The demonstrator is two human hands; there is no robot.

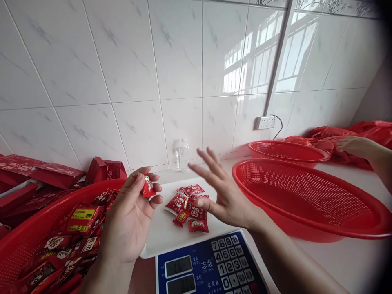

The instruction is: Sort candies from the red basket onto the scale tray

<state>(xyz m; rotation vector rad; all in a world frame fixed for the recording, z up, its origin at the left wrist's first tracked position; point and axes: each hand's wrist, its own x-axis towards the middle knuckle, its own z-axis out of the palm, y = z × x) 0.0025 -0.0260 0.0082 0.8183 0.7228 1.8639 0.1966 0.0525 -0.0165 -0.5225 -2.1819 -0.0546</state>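
My left hand [131,216] pinches a small red wrapped candy [148,187] between thumb and fingers, above the left edge of the scale's white pan [159,241]. Over the pan's right side, my right hand [222,192] is spread, its fingers apart and nothing in it. Several red snack packets [196,210] lie in a loose pile on the pan, partly behind my right thumb. In front is the scale's blue keypad panel [205,265] with two grey displays; the digits are hard to read.
At left, a red basket [18,241] holds many packets, with red boxes [58,173] behind it. Two red mesh baskets [306,196] stand at right. Another person's hand [352,145] touches red bags [324,136]. A clear bottle [183,155] stands by the tiled wall.
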